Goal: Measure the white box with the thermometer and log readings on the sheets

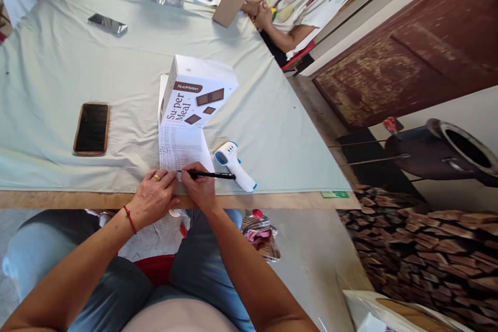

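Probably steadying the paper (184, 145), the left hand (154, 196) covers its near corner, fingers together. The right hand (200, 187) pinches a pen (218, 174).

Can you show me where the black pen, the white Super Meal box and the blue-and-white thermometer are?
Black pen (221, 175): head view, on its barrel, beyond the right hand (199, 182).
White Super Meal box (202, 94): head view, on its printed front.
Blue-and-white thermometer (236, 166): head view, on its upper handle.
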`<action>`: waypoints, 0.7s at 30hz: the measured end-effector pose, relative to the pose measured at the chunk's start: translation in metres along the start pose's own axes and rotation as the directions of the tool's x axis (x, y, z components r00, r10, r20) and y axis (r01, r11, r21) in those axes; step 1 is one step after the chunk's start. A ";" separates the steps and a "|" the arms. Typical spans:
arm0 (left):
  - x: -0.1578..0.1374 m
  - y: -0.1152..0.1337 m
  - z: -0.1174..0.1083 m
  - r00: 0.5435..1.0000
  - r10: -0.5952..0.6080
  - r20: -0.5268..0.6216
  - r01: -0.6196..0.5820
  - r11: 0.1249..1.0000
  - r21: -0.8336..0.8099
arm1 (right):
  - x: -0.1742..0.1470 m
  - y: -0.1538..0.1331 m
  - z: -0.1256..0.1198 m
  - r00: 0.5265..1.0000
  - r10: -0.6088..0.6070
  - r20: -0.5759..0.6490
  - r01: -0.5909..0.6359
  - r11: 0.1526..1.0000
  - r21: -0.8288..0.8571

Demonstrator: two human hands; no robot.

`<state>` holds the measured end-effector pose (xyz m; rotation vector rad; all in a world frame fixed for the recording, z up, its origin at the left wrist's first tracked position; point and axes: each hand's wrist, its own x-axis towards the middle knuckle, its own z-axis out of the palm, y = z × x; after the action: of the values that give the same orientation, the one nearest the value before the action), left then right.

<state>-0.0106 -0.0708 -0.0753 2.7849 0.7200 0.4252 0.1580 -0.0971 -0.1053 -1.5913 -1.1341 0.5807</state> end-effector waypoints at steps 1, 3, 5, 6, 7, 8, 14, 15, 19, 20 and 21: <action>0.000 0.000 0.000 1.000 0.001 0.001 -0.001 1.000 0.005 | 0.000 0.000 0.000 1.000 0.000 -0.005 0.000 1.000 0.001; 0.000 0.000 0.000 1.000 0.003 0.000 -0.003 1.000 0.018 | 0.000 -0.002 -0.001 1.000 0.002 -0.016 -0.002 1.000 0.002; 0.000 0.001 0.000 1.000 0.005 -0.003 -0.005 1.000 0.026 | 0.000 -0.003 -0.001 1.000 0.003 -0.030 -0.003 1.000 0.006; 0.000 0.001 0.000 1.000 0.006 -0.004 -0.006 1.000 0.025 | 0.000 -0.003 -0.001 0.999 0.003 -0.032 -0.003 1.000 0.009; 0.000 0.001 0.000 1.000 0.006 -0.006 -0.006 1.000 0.022 | 0.000 -0.004 -0.001 1.000 0.004 -0.031 -0.004 1.000 0.011; 0.000 0.000 -0.001 1.000 0.007 -0.007 -0.006 1.000 0.016 | 0.000 -0.004 -0.001 1.000 0.005 -0.027 -0.005 1.000 0.012; 0.000 0.000 0.000 1.000 0.007 -0.011 -0.007 1.000 -0.006 | 0.000 -0.001 0.000 1.000 0.002 -0.011 -0.002 1.000 -0.004; 0.000 0.000 0.000 1.000 0.006 -0.013 -0.006 1.000 -0.007 | 0.000 0.000 0.000 1.000 0.000 -0.009 0.000 1.000 -0.006; 0.000 0.000 0.000 1.000 0.005 -0.016 -0.005 1.000 0.009 | -0.001 0.001 0.000 1.000 -0.007 -0.010 0.007 1.000 -0.016; 0.000 0.000 0.000 1.000 0.006 -0.013 -0.006 1.000 0.019 | -0.001 0.001 0.000 1.000 -0.010 -0.012 0.010 1.000 -0.016; 0.000 0.000 -0.001 1.000 0.005 -0.008 -0.005 1.000 0.028 | -0.001 0.001 0.000 1.000 -0.012 -0.015 0.012 1.000 -0.016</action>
<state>-0.0109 -0.0708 -0.0748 2.8133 0.7261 0.4316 0.1580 -0.0979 -0.1060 -1.5987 -1.1386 0.5521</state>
